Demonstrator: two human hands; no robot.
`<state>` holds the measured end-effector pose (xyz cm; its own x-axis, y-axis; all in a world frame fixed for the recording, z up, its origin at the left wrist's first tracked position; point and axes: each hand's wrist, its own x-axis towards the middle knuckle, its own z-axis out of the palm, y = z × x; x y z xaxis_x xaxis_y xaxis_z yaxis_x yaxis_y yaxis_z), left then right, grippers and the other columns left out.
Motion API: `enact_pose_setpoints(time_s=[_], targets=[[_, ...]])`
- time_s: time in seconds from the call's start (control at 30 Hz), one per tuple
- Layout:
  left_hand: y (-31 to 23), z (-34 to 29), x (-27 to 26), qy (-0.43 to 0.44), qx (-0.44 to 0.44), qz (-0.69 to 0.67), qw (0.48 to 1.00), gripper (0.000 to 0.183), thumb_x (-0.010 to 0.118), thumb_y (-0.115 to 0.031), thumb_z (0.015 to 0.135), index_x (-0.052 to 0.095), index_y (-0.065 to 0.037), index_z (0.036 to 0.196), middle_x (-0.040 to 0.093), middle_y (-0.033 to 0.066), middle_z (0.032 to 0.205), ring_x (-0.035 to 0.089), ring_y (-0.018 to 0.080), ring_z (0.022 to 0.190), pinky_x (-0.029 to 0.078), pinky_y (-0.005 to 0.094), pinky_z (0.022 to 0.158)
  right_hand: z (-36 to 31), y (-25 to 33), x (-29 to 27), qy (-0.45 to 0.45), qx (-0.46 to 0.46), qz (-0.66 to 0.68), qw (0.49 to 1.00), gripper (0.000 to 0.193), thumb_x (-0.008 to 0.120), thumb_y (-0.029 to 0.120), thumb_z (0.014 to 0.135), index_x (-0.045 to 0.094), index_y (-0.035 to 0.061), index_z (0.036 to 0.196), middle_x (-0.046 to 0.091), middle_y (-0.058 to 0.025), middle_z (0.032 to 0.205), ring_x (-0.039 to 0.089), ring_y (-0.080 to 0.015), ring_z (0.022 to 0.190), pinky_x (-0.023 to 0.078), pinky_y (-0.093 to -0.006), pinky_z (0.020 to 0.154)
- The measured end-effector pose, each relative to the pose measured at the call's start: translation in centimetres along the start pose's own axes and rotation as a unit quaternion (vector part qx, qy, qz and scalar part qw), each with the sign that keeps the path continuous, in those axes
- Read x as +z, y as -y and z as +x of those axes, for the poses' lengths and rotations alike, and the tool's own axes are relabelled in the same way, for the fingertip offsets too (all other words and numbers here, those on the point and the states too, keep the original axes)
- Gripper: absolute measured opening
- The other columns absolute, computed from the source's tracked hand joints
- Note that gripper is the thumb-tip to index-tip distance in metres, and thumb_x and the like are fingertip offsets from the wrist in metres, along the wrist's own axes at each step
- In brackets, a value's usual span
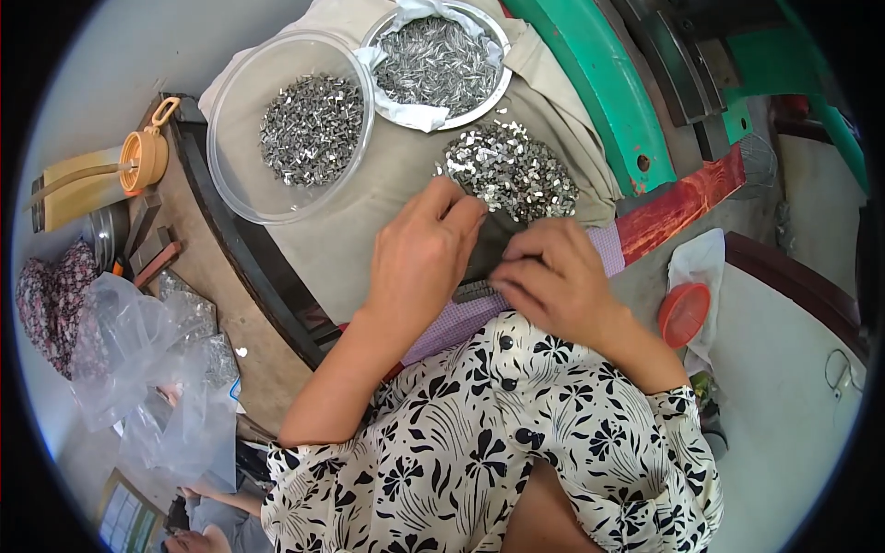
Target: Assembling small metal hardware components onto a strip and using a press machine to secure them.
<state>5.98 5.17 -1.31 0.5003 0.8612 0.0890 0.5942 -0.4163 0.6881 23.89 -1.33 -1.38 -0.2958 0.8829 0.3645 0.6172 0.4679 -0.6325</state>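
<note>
A heap of small shiny flat metal pieces (512, 173) lies on a beige cloth (346, 244) in front of me. My left hand (422, 251) is at the heap's near left edge, fingers bent and pressed together; what they hold, if anything, is hidden. Just right of it, my right hand (558, 276) hovers close to my body with thumb and fingers curled together, slightly blurred. Below and between the hands, a narrow grey ridged strip (475, 291) shows in part. Behind the heap stand a clear round plastic tub (230, 166) of small metal bits and a white bowl (502, 88) of thin metal slivers.
A green machine frame (599, 83) rises at the back right. On the left are a wooden bench top (263, 355), clear plastic bags (152, 369) and an orange round holder (145, 158). A red plastic basket (684, 315) sits at the right. Another person (226, 525) is at lower left.
</note>
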Motion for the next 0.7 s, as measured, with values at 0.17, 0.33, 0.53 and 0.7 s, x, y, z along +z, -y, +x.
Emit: enact_pose_setpoints(time_s=[0.17, 0.33, 0.53, 0.7], targets=[[-0.2, 0.3, 0.1, 0.0, -0.016, 0.017, 1.0, 0.012, 0.071, -0.003, 0.083, 0.069, -0.005, 0.094, 0.062, 0.0093, 0.089, 0.064, 0.0303, 0.072, 0.052, 0.0397, 0.062, -1.2, 0.3, 0.8, 0.022, -0.04, -0.043, 0.998, 0.019, 0.075, 0.015, 0.071, 0.068, 0.0096, 0.088, 0.061, -0.003, 0.099, 0.059, -0.0261, 0.097, 0.05, -0.037, 0.074], [0.0, -0.4, -1.0, 0.018, -0.054, -0.038, 0.998, 0.014, 0.07, -0.002, 0.084, 0.068, -0.005, 0.098, 0.062, 0.0093, 0.091, 0.065, 0.0286, 0.07, 0.052, 0.0373, 0.061, -1.6, 0.3, 0.8, 0.017, -0.048, -0.056, 0.997, 0.027, 0.083, 0.013, 0.062, 0.074, 0.0126, 0.087, 0.061, -0.0015, 0.093, 0.058, -0.0248, 0.09, 0.049, -0.0358, 0.074], [-0.2, -0.2, -0.7, -0.014, -0.036, -0.037, 0.999, 0.013, 0.071, -0.004, 0.085, 0.069, -0.007, 0.097, 0.062, 0.0076, 0.091, 0.065, 0.0269, 0.07, 0.053, 0.0361, 0.062, -1.4, -0.2, 0.1, 0.02, -0.066, -0.047, 0.997, 0.022, 0.075, 0.014, 0.07, 0.074, 0.0126, 0.092, 0.062, -0.002, 0.096, 0.059, -0.0244, 0.095, 0.049, -0.0356, 0.073], [-0.2, 0.5, -0.1, 0.019, -0.003, 0.032, 0.999, 0.01, 0.072, -0.008, 0.085, 0.07, -0.008, 0.095, 0.062, 0.0065, 0.089, 0.065, 0.0268, 0.069, 0.052, 0.0377, 0.062, 0.9, -1.8, -1.1, -0.024, -0.007, -0.08, 0.997, 0.02, 0.078, 0.01, 0.07, 0.073, 0.012, 0.089, 0.062, -0.0031, 0.094, 0.059, -0.0266, 0.09, 0.047, -0.0394, 0.077]])
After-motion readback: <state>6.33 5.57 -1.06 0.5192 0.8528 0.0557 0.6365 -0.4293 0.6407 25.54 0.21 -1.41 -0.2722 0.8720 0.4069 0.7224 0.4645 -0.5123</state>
